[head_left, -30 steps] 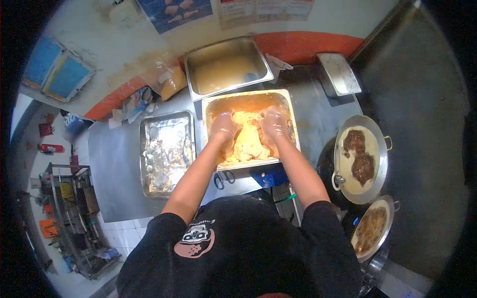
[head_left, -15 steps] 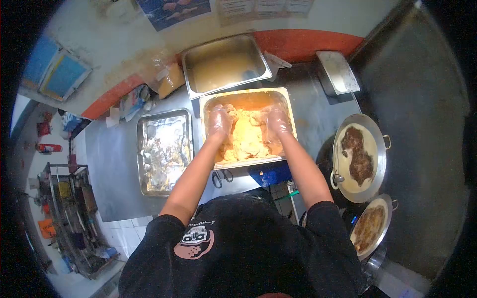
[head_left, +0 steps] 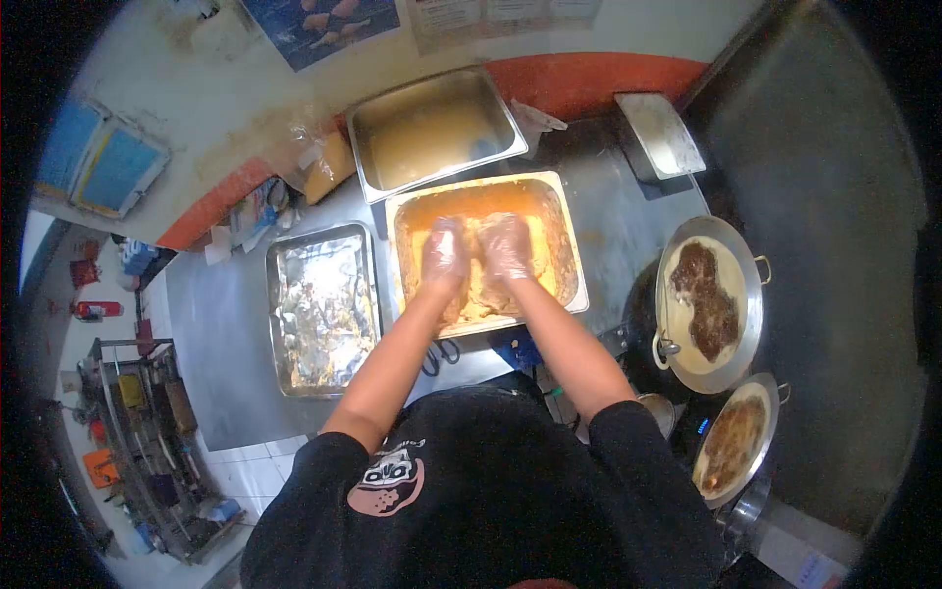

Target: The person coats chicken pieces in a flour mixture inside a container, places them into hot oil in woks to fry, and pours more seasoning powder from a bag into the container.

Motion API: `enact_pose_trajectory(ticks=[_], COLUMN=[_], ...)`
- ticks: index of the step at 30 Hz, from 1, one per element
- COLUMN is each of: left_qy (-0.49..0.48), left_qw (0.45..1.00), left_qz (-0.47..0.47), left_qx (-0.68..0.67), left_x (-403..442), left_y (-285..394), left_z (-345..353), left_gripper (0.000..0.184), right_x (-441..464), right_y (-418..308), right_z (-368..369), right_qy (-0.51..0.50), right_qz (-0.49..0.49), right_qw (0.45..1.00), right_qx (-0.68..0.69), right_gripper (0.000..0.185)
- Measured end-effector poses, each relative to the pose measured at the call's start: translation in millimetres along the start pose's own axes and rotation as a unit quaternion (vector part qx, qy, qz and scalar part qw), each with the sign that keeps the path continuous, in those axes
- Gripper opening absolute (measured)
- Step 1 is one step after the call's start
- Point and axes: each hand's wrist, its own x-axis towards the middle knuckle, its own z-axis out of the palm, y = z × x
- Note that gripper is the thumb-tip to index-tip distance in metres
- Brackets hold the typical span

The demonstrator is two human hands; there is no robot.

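Observation:
A deep metal pan [head_left: 572, 257] holds a mass of orange-yellow coated food [head_left: 478, 294]. Both hands are inside it, in clear plastic gloves. My left hand [head_left: 444, 253] rests on the food in the left half of the pan, its fingers pointing away from me and their tips hard to see. Close beside it, my right hand [head_left: 505, 247] touches the food near the middle, its fingertips likewise sunk or hidden. Whether either hand grips a piece cannot be made out.
Left of the pan lies a foil-lined tray [head_left: 324, 314]. Behind stands a pan of cloudy liquid [head_left: 432, 133]. At the right are two frying pans of oil [head_left: 708, 304] [head_left: 736, 447] and a narrow metal container [head_left: 662, 137]. Black-handled scissors [head_left: 442, 357] lie near the front edge.
My right hand has moved left, toward the middle of the pan, and now sits close to my left hand. The view has shifted slightly.

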Motion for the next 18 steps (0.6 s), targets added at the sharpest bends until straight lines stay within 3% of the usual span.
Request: enact_pose_trajectory(ticks=[1, 2, 3, 4, 6, 8, 9, 10, 12, 13, 14, 15, 16, 17, 18], left_qy=[-0.029, -0.059, -0.006, 0.025, -0.098, -0.089, -0.08, -0.033, 0.051, 0.009, -0.033, -0.073, -0.026, 0.017, -0.006], left_qw=[0.999, 0.995, 0.966, 0.972, 0.989, 0.959, 0.931, 0.995, 0.996, 1.0, 0.993, 0.978, 0.986, 0.99, 0.996], left_qz=[-0.043, -0.085, -0.158, -0.156, -0.113, -0.235, -0.292, -0.073, 0.052, -0.028, -0.107, -0.181, -0.13, -0.076, -0.073], left_qx=[-0.004, -0.009, -0.207, -0.175, 0.014, -0.133, -0.205, -0.056, 0.054, 0.011, -0.033, -0.076, -0.1, -0.12, -0.041], left_x=[0.6, -1.8, -14.8, -14.3, 2.3, -6.7, -9.3, -6.4, -12.1, -13.2, -12.7, -11.1, -17.8, -23.3, -18.9], left_y=[-2.8, -6.2, -5.7, 15.1, 16.9, -1.8, -10.6, 44.9, 21.1, 22.4, 26.2, 28.3, 29.1, 33.2, 28.9], left_z=[-7.5, -9.2, 29.0, 7.9, -10.4, 3.8, 12.3, -28.1, -11.4, -14.2, -19.6, -22.5, -11.3, -3.4, -2.2], left_gripper=[0.02, 0.022, 0.026, 0.029, 0.025, 0.024, 0.023, 0.018, 0.016, 0.018, 0.02, 0.022, 0.022, 0.023, 0.022], right_x=[13.1, 6.8, 0.1, -6.5, -7.6, 6.6, -2.3, -12.7, -15.3, -3.4, 6.5, -7.2, -21.2, -27.4, -24.2], right_y=[42.2, 27.6, 12.3, -3.8, -27.6, -2.0, -1.8, -19.4, -47.1, -14.7, 17.9, 7.0, -5.5, -18.9, -34.1], right_z=[4.7, 5.6, 6.4, 7.1, -9.2, -13.7, -0.3, 9.6, -12.4, -15.5, -14.6, -8.7, -3.2, -10.2, -16.8], right_qy=[-0.036, -0.028, -0.001, 0.042, -0.01, -0.031, 0.015, 0.067, 0.019, -0.04, -0.097, -0.034, 0.046, 0.04, 0.038], right_qz=[0.076, 0.006, -0.061, -0.118, -0.071, 0.041, 0.009, -0.012, -0.071, -0.156, -0.235, -0.163, -0.116, -0.116, -0.12], right_qw=[0.982, 0.999, 0.993, 0.966, 0.988, 0.999, 0.995, 0.976, 0.983, 0.93, 0.841, 0.927, 0.979, 0.978, 0.977], right_qx=[0.171, 0.046, -0.097, -0.226, -0.137, 0.007, -0.1, -0.208, -0.167, -0.33, -0.478, -0.336, -0.163, -0.169, -0.175], right_gripper=[0.024, 0.019, 0.015, 0.014, 0.018, 0.019, 0.014, 0.012, 0.011, 0.01, 0.011, 0.012, 0.014, 0.017, 0.019])
